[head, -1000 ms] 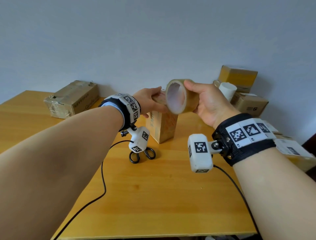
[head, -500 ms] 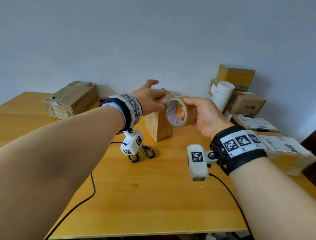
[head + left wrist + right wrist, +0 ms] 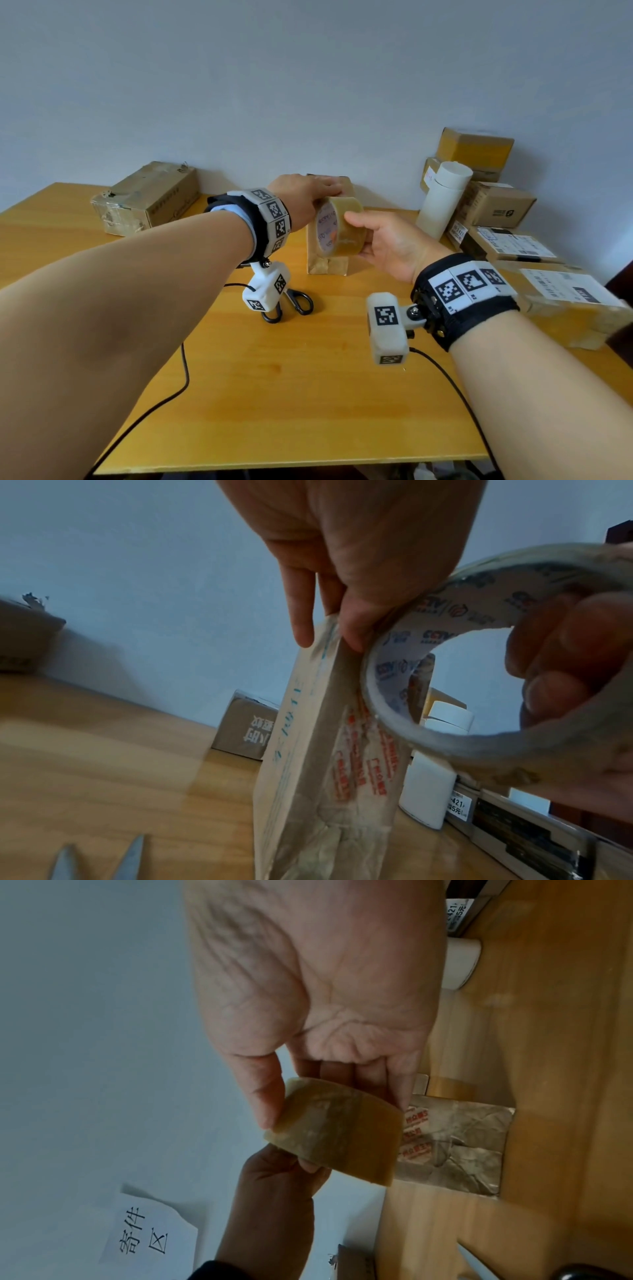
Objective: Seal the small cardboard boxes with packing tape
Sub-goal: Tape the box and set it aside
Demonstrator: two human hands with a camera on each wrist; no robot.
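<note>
A small upright cardboard box [image 3: 329, 265] stands at the table's back middle, its crumpled taped side facing me [image 3: 301, 777]. My left hand [image 3: 325, 192] lies over the box's top, straight fingers pressing down at its upper edge [image 3: 325, 637]. My right hand [image 3: 356, 233] grips a roll of brownish packing tape [image 3: 342, 229], thumb on the outer face, fingers through the core [image 3: 555, 669]. The roll [image 3: 342, 1137] hangs just in front of the box's upper part, touching the left fingers. Whether a strip of tape is stuck to the box, I cannot tell.
Scissors [image 3: 291, 305] lie on the wooden table [image 3: 308, 394] below my left wrist. A worn long box [image 3: 147, 198] sits back left. A white tube [image 3: 442, 198] and stacked labelled parcels [image 3: 507, 240] fill the right side. Camera cables trail toward the front edge.
The right hand brought the roll down from in front of me to the box's top. The left hand left the roll and settled onto the box top.
</note>
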